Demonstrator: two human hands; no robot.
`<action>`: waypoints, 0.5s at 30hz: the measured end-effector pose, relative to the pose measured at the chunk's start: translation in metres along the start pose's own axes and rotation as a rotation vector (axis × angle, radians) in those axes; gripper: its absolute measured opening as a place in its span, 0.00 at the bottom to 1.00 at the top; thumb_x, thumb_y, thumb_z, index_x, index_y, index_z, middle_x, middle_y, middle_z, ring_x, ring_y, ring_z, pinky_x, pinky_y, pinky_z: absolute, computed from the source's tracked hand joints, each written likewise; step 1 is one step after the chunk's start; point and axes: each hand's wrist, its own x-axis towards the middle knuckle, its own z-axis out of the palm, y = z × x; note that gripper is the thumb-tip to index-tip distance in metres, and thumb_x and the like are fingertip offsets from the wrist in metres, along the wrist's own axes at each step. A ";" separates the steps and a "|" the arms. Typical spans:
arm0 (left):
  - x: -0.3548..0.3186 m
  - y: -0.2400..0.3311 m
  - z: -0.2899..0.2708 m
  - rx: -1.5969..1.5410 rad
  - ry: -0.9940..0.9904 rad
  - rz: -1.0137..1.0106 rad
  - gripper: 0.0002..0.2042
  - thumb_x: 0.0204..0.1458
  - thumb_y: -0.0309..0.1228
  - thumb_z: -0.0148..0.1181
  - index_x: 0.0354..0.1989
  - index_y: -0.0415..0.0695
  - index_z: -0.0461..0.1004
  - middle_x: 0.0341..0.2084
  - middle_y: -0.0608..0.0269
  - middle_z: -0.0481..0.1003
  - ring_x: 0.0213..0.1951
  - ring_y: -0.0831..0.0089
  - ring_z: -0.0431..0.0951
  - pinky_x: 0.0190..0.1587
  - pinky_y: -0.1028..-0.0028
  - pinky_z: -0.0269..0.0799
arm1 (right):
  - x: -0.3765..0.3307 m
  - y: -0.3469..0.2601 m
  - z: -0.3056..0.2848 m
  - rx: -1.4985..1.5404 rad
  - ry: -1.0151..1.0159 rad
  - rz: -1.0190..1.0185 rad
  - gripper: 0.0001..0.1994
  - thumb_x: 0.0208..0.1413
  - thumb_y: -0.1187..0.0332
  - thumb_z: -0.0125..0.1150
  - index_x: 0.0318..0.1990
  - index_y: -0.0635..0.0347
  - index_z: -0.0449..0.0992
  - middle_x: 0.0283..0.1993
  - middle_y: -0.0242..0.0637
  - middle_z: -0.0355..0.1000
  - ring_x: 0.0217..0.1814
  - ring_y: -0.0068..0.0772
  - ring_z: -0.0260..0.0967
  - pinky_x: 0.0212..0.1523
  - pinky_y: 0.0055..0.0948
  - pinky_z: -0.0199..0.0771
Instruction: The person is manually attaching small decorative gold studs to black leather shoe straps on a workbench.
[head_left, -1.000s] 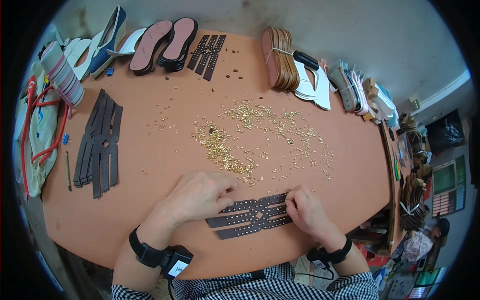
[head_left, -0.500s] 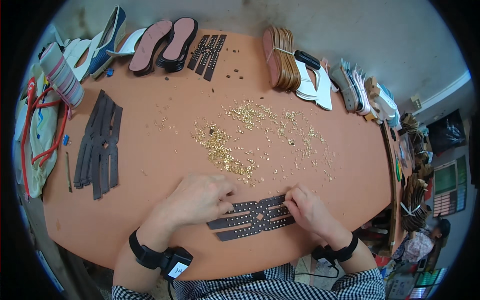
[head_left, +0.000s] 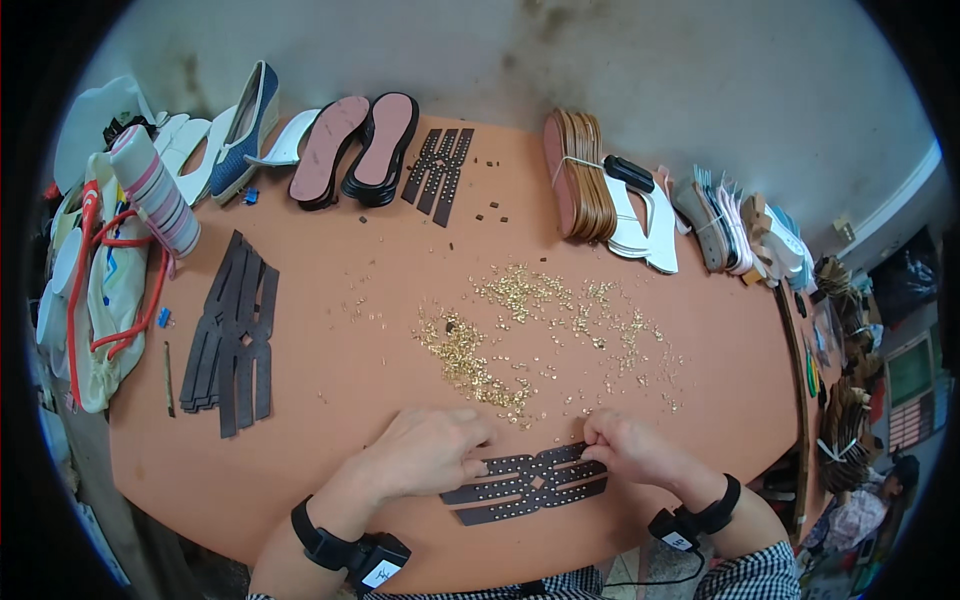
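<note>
A dark brown shoe upper (head_left: 530, 499), cut into strips around a small diamond hole and dotted with metal studs, lies flat at the near side of the table. My left hand (head_left: 425, 450) is at its upper left strips, fingers curled and thumb close to the forefinger; whatever they pinch is hidden. At the opposite end, my right hand (head_left: 632, 450) has thumb and forefinger closed on the tip of the upper right strip. Just beyond both hands, many small gold studs (head_left: 470, 370) are scattered in loose heaps.
A stack of plain dark uppers (head_left: 238, 340) lies at left, near a thin stick (head_left: 169, 380). Along the back stand pink-topped soles (head_left: 380, 150), another studded upper (head_left: 440, 170), a blue wedge shoe (head_left: 245, 140) and a tied bundle of soles (head_left: 575, 180). A striped roll (head_left: 155, 185) leans left.
The whole view has shifted, so the table sits lower and slightly to the right in the picture. Both hands keep nearly the same places at the upper, fingers still closed.
</note>
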 end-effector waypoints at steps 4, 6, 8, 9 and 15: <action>0.000 -0.006 0.005 0.076 0.065 0.044 0.13 0.43 0.35 0.63 0.37 0.46 0.75 0.30 0.66 0.76 0.31 0.69 0.78 0.33 0.72 0.73 | 0.002 -0.010 -0.010 0.004 -0.018 -0.012 0.08 0.49 0.70 0.61 0.31 0.63 0.69 0.30 0.43 0.69 0.33 0.44 0.68 0.33 0.37 0.69; 0.000 -0.008 0.005 0.034 0.082 0.042 0.13 0.43 0.35 0.64 0.37 0.46 0.75 0.29 0.66 0.76 0.30 0.69 0.78 0.33 0.72 0.73 | 0.011 -0.016 -0.018 0.045 -0.029 -0.019 0.08 0.49 0.69 0.61 0.32 0.63 0.70 0.30 0.43 0.69 0.34 0.44 0.69 0.33 0.36 0.69; 0.002 -0.011 0.005 0.006 0.099 0.060 0.13 0.43 0.35 0.64 0.37 0.46 0.75 0.28 0.66 0.76 0.29 0.69 0.78 0.33 0.72 0.72 | 0.027 -0.034 -0.027 0.109 0.100 -0.004 0.07 0.51 0.70 0.59 0.35 0.62 0.71 0.31 0.42 0.69 0.35 0.43 0.70 0.35 0.35 0.69; 0.000 -0.013 0.005 -0.009 0.110 0.054 0.13 0.43 0.36 0.64 0.37 0.46 0.75 0.27 0.66 0.76 0.29 0.69 0.77 0.33 0.72 0.72 | 0.039 -0.046 -0.027 0.144 0.153 -0.006 0.07 0.52 0.70 0.58 0.36 0.62 0.72 0.31 0.42 0.69 0.35 0.42 0.70 0.35 0.34 0.69; 0.000 -0.011 0.005 -0.037 0.137 0.070 0.12 0.45 0.35 0.62 0.37 0.47 0.75 0.25 0.66 0.76 0.28 0.68 0.77 0.32 0.71 0.71 | 0.098 -0.056 -0.011 -0.063 0.429 -0.357 0.06 0.54 0.71 0.53 0.37 0.63 0.71 0.36 0.46 0.68 0.39 0.49 0.69 0.39 0.38 0.69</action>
